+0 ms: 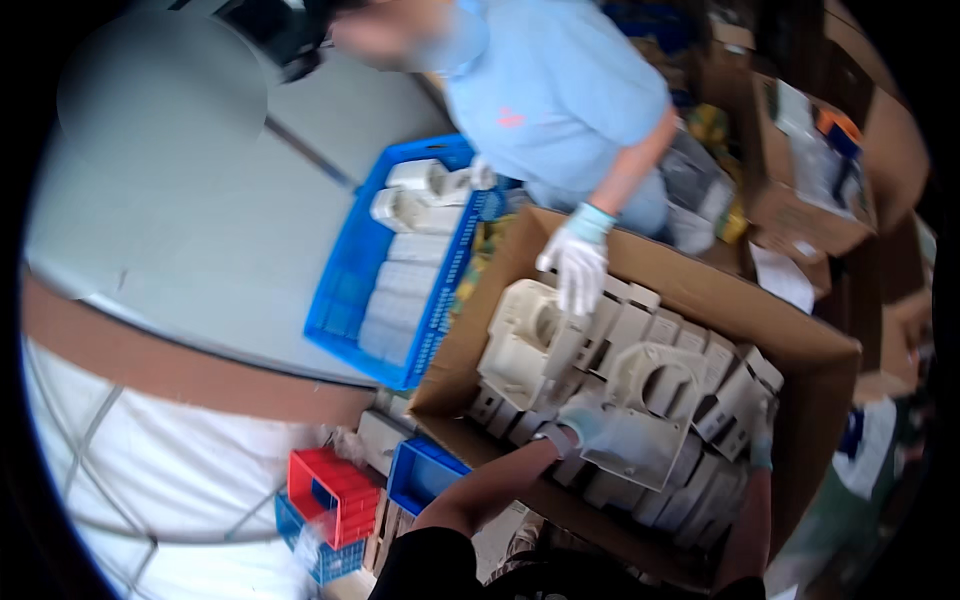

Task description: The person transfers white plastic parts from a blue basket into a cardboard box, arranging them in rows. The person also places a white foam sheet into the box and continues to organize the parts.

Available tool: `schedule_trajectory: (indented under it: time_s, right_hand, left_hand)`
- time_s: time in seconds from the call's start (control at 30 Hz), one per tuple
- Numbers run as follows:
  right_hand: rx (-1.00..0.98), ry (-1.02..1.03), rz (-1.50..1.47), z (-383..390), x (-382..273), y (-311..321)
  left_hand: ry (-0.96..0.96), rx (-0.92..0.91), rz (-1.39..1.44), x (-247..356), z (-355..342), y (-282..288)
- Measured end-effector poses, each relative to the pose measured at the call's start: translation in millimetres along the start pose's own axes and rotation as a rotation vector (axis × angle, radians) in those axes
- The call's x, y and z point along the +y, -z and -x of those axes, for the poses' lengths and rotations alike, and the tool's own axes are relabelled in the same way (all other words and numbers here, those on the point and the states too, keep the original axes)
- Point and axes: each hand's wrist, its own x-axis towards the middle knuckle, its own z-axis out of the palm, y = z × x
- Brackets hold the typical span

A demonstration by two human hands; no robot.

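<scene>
A large cardboard box (640, 262) in front of me holds several off-white plastic parts. My left hand (588, 418), in a pale glove, grips the left edge of a white plastic housing (640, 450) with a big round opening, tilted above the other parts. My right hand (763, 438), also gloved, is down inside the box's right side, beside a row of white parts (735, 405); its fingers are blurred and partly hidden. Across the box, a co-worker's gloved hand (580, 262) is at the upper edge of a second white housing (515, 345).
A blue crate (330, 325) with several white parts stands beyond the box's left side, near a pale grey surface (170, 220). Red (335, 490) and small blue (425, 475) crates sit lower left. Open cartons (805, 215) are stacked at right.
</scene>
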Motion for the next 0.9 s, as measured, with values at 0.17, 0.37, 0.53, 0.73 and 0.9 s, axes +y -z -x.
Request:
schedule_trajectory:
  time_s: [0.17, 0.37, 0.53, 0.73, 0.9]
  right_hand:
    - [-0.038, -0.018, -0.048, 54, -82, -24]
    - [0.101, -0.098, -0.248, 64, -49, -13]
    - [0.275, -0.093, -0.479, 79, 5, -22]
    - [0.406, -0.277, -0.966, 110, -9, -8]
    - [0.354, 0.057, -0.208, 141, -104, 32]
  left_hand:
    - [0.266, -0.577, 0.902, 44, -35, -20]
    - [-0.051, -0.936, 1.303, 167, -104, -188]
    - [-0.194, -0.591, 0.750, 202, -110, -274]
    - [-0.416, -0.405, 0.273, 173, -127, -308]
    - [-0.495, 0.131, 0.420, 190, -99, -278]
